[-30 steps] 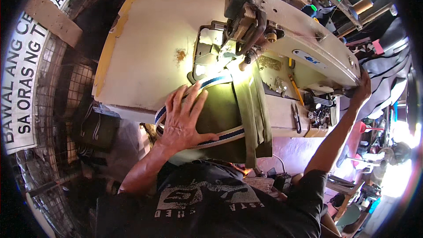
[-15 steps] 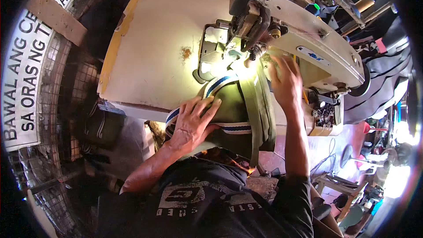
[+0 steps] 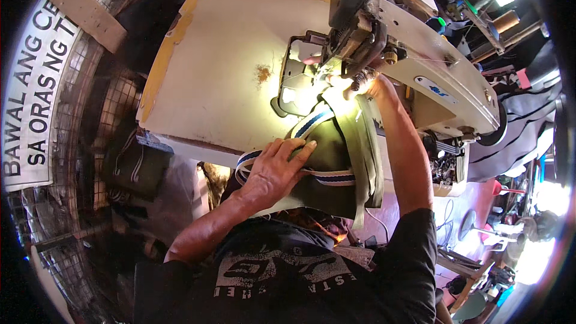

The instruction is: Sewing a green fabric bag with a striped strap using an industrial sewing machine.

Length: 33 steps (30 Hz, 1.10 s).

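Note:
An olive-green fabric piece (image 3: pixel 327 144), bulging like part of a bag, hangs over the front edge of the sewing machine's table. A blue-and-white striped strap (image 3: pixel 312 121) curves across it, and its upper end runs into the glare by the needle area. My left hand (image 3: pixel 273 171) lies on the fabric and strap, fingers stretched and thumb apart. Under the sewing machine head (image 3: pixel 360 36), my right hand (image 3: pixel 378 86) reaches in close to the presser area. Bright light and machine parts hide most of its fingers. A green flap (image 3: pixel 363 150) hangs below that hand.
The pale machine table (image 3: pixel 222 66) with taped edges spreads to the left. The machine arm (image 3: pixel 444 78) extends right. Thread spools (image 3: pixel 505 21) stand on a rack at upper right. A wire mesh wall (image 3: pixel 84 120) with a sign board (image 3: pixel 39 102) rises at the left.
My right hand has moved left and inward, from beside the machine head to beneath it by the needle area. The left hand stays on the fabric. The whole view has shifted slightly.

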{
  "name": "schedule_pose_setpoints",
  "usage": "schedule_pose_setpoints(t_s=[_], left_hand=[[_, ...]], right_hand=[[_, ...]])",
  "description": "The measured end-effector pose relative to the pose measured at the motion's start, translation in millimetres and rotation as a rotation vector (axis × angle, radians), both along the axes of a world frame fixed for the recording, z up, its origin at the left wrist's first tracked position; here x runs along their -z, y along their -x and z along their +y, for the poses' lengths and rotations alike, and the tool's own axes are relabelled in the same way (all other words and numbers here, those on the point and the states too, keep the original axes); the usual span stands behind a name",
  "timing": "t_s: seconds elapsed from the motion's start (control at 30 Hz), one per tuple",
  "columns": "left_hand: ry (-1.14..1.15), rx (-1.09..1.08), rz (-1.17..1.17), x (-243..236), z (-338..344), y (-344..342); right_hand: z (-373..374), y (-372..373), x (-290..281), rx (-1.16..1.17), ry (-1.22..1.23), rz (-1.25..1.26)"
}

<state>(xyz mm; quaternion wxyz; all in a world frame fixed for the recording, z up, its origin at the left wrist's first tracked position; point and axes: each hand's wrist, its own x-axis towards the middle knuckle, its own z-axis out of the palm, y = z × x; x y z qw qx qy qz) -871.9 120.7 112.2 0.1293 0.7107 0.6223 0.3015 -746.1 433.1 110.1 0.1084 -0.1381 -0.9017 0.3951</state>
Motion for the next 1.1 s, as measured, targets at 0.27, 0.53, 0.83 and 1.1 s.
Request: schedule_pose_setpoints(t_s=[0.27,0.53,0.83,1.1], left_hand=[[0.094,0.058,-0.416,-5.8,-4.7,-6.0],[0.400,-0.052,-0.644,-55.6,-9.8,67.1],[0.266,0.157,-0.692,-22.1,10.3,10.6],[0.316,0.111,-0.711,-14.4,11.1,19.5]], right_hand=[[9.3,27.3,-0.1,-0.195,0.122,-0.004],[2.5,26.0,3.8,-0.233,0.152,0.038],[7.5,30.3,3.8,-0.152,0.015,0.044],[17.1,43.0,21.1,-0.151,-0.040,0.098]])
